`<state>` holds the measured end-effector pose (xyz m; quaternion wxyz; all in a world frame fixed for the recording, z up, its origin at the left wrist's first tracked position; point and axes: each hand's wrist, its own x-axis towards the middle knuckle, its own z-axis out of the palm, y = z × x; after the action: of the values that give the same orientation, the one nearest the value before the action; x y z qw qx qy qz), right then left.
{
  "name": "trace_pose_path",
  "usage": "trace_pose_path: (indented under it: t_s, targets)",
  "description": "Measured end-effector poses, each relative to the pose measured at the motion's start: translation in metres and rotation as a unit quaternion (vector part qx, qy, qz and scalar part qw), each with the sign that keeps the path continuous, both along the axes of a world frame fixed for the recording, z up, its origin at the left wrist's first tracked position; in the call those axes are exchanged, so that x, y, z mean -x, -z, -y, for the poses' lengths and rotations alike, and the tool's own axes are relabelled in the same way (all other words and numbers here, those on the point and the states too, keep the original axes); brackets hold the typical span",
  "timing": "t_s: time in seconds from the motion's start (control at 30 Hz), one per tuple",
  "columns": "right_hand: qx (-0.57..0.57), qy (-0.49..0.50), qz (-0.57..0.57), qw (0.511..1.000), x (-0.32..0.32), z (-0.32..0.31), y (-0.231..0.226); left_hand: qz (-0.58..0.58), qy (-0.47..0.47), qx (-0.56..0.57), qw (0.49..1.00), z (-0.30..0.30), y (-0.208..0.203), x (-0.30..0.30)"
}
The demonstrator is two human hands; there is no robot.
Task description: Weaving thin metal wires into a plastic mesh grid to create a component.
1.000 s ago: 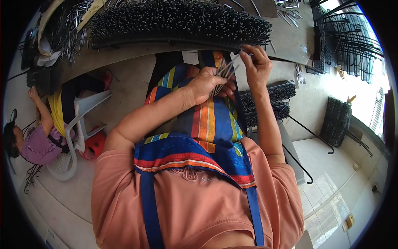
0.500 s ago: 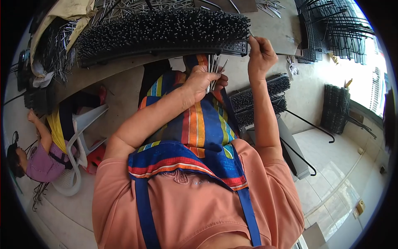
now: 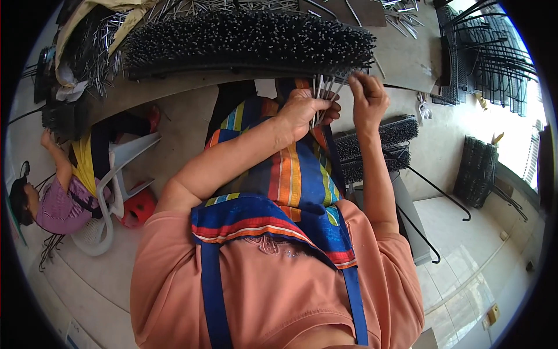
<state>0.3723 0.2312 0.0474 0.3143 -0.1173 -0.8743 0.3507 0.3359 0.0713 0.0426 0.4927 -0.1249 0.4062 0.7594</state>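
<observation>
A long black rack (image 3: 241, 71), densely packed with upright black rods (image 3: 250, 41), lies across the front of the table. Just below its right part, my left hand (image 3: 303, 111) is closed around a small bundle of thin metal rods (image 3: 323, 87), which point upward and fan out slightly. My right hand (image 3: 372, 100) is at the near right corner of the rack, thumb and forefinger pinched together. Whatever sits between those fingertips is too small to make out.
Loose metal rods (image 3: 401, 20) lie on the table (image 3: 410, 55). More filled racks (image 3: 378, 136) with hooked bars stand at my right. Stacked black racks (image 3: 494, 52) are at the far right. A co-worker (image 3: 64, 203) sits on a chair (image 3: 107, 232) at the left.
The whole view has shifted, so the scene sits further right. My right hand has come nearer, from beside the rack's right end to its front corner. The left hand keeps its bundle.
</observation>
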Motion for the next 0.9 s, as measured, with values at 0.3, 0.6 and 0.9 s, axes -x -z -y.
trace_pose_path:
  t_s: [0.3,0.6,0.9]
  targets:
    - [0.586,-0.083,0.211,0.778,-0.021,-0.011,0.000,-0.002,0.125,-0.002,0.992,0.000,-0.014,0.006]
    - [0.201,0.017,-0.085,0.976,0.011,-0.028,-0.004,-0.035,0.008,0.173,0.984,0.002,-0.008,-0.012]
    - [0.092,-0.018,-0.042,0.995,0.020,-0.034,-0.013,-0.093,-0.016,0.108,0.990,0.003,-0.025,-0.018]
